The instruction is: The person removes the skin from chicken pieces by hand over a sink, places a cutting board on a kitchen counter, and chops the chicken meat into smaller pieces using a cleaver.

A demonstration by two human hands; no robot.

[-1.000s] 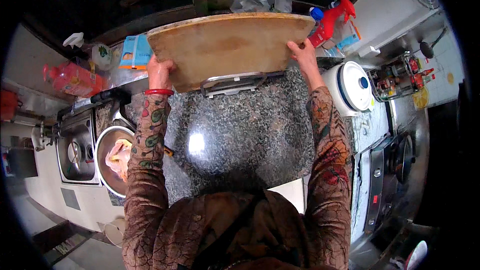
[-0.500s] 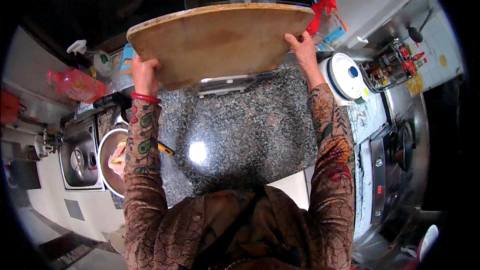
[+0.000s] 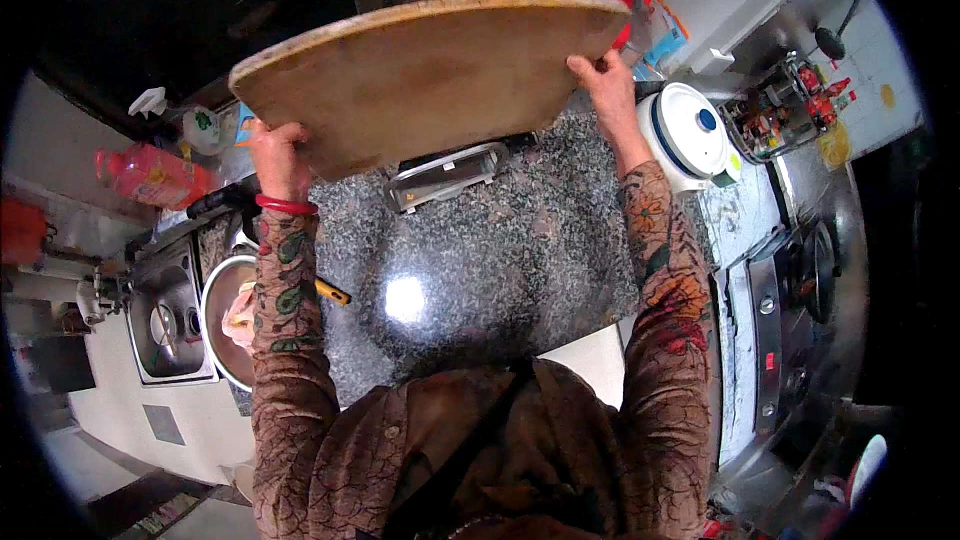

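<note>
A large wooden cutting board (image 3: 440,85), rounded at its far edge, stands tilted between my hands above the back of the counter. My left hand (image 3: 280,155), with a red bangle at the wrist, is closed on its left end. My right hand (image 3: 608,95) grips the right end, thumb on the near face; the other fingers are mostly hidden behind the wood. Just below the board, a low grey rack-like holder (image 3: 447,178) rests on the speckled countertop (image 3: 500,270), its back part covered by the board. Beside my left forearm a yellow handle (image 3: 332,291) shows.
A metal bowl (image 3: 212,335) with pale raw meat (image 3: 240,318) stands left, next to the sink (image 3: 150,340). A white rice cooker (image 3: 688,130) is at the right, before the stove (image 3: 765,330). Bottles, including a pink one (image 3: 150,175), line the back left.
The board has moved slightly up and left in view, its left end tilting lower, and more of the grey holder shows below it. Both hands keep their grip.
</note>
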